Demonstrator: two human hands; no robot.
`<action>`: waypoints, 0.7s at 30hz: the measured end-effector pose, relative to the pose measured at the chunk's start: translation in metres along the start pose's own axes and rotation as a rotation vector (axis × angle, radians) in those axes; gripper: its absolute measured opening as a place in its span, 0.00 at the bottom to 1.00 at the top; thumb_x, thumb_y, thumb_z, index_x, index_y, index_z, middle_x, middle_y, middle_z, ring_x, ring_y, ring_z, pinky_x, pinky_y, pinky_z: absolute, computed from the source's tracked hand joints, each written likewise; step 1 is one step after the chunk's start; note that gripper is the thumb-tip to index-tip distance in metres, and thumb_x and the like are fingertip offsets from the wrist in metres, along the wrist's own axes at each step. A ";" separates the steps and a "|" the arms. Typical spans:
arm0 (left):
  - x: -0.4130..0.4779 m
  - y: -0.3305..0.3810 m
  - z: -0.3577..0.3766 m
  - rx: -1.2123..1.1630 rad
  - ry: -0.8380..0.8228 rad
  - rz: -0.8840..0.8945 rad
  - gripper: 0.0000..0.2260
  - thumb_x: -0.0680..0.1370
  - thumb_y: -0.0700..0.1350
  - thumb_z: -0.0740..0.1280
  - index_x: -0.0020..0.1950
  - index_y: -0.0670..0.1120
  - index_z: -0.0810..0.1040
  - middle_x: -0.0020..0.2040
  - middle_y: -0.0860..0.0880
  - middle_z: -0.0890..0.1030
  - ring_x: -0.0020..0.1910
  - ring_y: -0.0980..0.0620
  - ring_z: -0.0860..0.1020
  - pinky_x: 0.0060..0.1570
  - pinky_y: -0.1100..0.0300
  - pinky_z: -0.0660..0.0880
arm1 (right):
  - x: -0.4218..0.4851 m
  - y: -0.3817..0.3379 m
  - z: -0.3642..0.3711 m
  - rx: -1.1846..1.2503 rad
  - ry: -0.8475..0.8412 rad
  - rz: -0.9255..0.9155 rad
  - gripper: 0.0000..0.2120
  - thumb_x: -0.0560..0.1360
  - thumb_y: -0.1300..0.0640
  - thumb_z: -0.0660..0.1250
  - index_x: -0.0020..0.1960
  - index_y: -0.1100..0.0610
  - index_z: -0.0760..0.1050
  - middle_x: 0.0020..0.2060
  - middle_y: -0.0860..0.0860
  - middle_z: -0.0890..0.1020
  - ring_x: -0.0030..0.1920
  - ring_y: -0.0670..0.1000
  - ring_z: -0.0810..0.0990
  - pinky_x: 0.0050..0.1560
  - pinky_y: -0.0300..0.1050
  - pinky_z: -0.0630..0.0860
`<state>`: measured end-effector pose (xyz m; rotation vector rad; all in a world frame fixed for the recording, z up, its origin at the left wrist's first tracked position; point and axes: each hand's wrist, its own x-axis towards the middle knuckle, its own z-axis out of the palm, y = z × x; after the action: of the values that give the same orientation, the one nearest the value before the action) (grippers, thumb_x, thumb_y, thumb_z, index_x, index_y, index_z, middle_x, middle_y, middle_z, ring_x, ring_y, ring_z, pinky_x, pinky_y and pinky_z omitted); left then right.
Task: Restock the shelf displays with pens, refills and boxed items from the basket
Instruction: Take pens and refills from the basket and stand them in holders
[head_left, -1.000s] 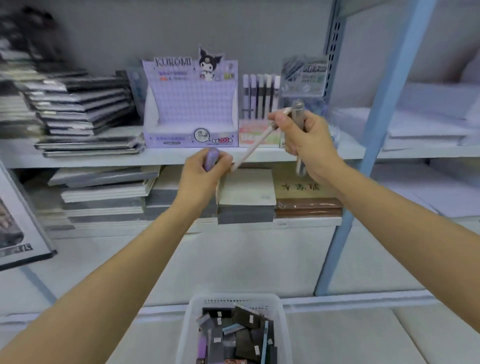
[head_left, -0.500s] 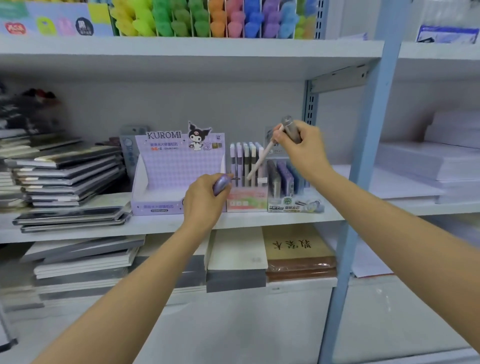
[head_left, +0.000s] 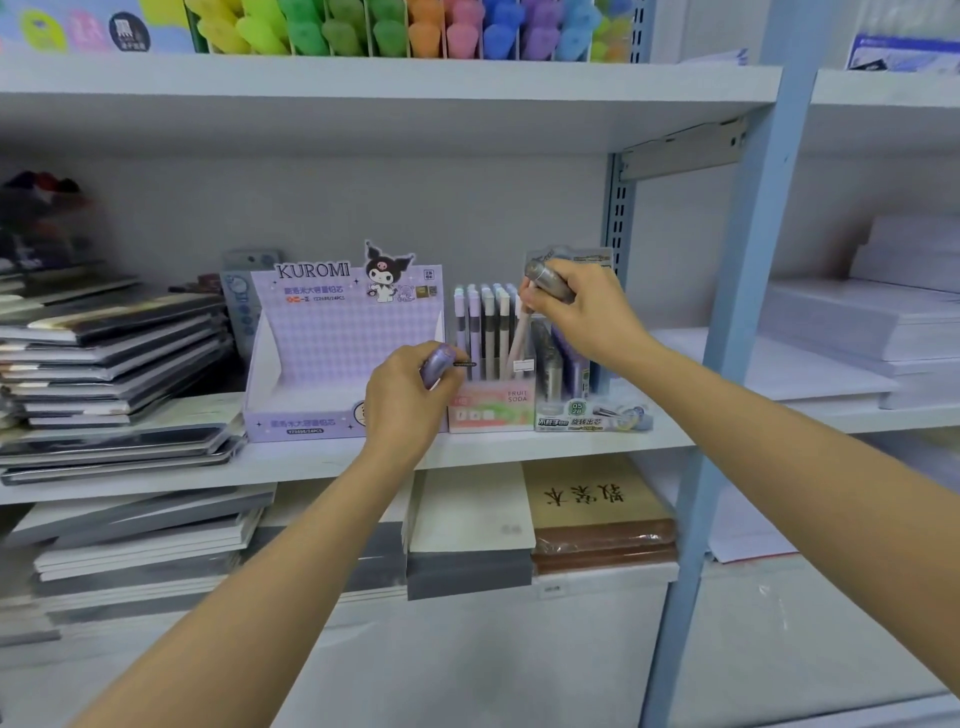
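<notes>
My left hand (head_left: 410, 400) grips a purple pen (head_left: 439, 364) in front of the lilac Kuromi display box (head_left: 332, 358). My right hand (head_left: 582, 312) holds a grey pen (head_left: 545, 278) in its fist and pinches a pale pink pen (head_left: 519, 338), whose lower end stands in the pink pen display (head_left: 491, 410) among several upright pens. A refill display (head_left: 587, 410) stands just right of it. The basket is out of view.
Stacks of notebooks (head_left: 114, 364) fill the left of this shelf and the shelf below. A blue upright post (head_left: 748, 312) stands right of my right arm. Paper stacks (head_left: 872, 322) lie beyond it. Coloured highlighters (head_left: 415, 31) line the top shelf.
The view has tilted up from the basket to the shelf. My right hand has moved to the pink display and lowered the pink pen's end into it. My left hand keeps the purple pen.
</notes>
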<state>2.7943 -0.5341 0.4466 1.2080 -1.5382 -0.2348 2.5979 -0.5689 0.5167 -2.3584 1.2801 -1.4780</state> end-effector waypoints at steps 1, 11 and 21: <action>0.000 0.001 0.000 -0.011 0.000 -0.003 0.05 0.77 0.43 0.69 0.51 0.48 0.83 0.42 0.50 0.81 0.37 0.52 0.77 0.37 0.58 0.73 | 0.001 -0.001 0.000 0.001 -0.008 0.000 0.04 0.77 0.58 0.68 0.44 0.55 0.78 0.37 0.44 0.80 0.42 0.44 0.80 0.45 0.37 0.73; -0.001 0.002 -0.003 -0.074 -0.037 -0.010 0.03 0.77 0.43 0.70 0.49 0.49 0.83 0.35 0.59 0.77 0.31 0.62 0.74 0.30 0.73 0.67 | 0.006 -0.004 0.002 -0.014 -0.003 -0.037 0.03 0.77 0.60 0.68 0.49 0.59 0.79 0.40 0.48 0.82 0.43 0.41 0.81 0.48 0.42 0.76; 0.001 0.002 -0.002 -0.099 -0.038 -0.006 0.03 0.77 0.42 0.70 0.48 0.48 0.83 0.33 0.59 0.77 0.29 0.64 0.74 0.29 0.75 0.66 | -0.001 -0.007 0.020 -0.028 0.018 -0.050 0.11 0.75 0.56 0.71 0.55 0.51 0.74 0.41 0.48 0.82 0.40 0.50 0.80 0.44 0.50 0.78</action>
<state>2.7946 -0.5329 0.4490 1.1362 -1.5375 -0.3360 2.6171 -0.5703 0.5085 -2.4170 1.2639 -1.5084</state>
